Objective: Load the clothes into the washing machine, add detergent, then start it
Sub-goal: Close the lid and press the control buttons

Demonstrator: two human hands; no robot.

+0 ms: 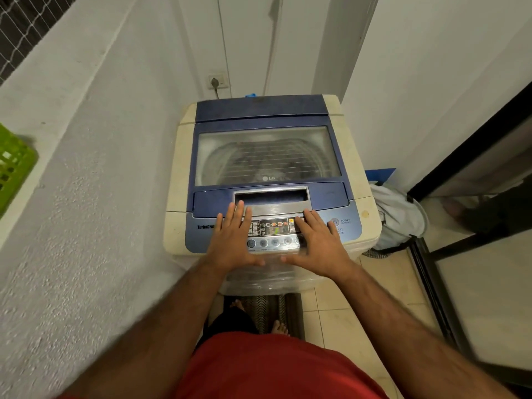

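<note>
Here, left hand (230, 237) and right hand (318, 244) lie flat, empty, on the washing machine (178, 180); lid (267, 151) closed.

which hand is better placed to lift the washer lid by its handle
Left. The left hand has fingertips reaching the recessed lid handle; the right hand lies lower, over the control panel.

One washer (267, 168) with one lid (266, 152) and one handle recess (270, 197); its panel (273, 230) has one display (275, 227) and a row of five round buttons (263, 242), the last partly hidden, plus one power button (334, 222). Two hands: left hand (233, 240), right hand (319, 243), and two bare feet (279, 326). One green basket (14, 165), one laundry bag (397, 217), one wall socket (218, 81), one mat (267, 309).
</note>
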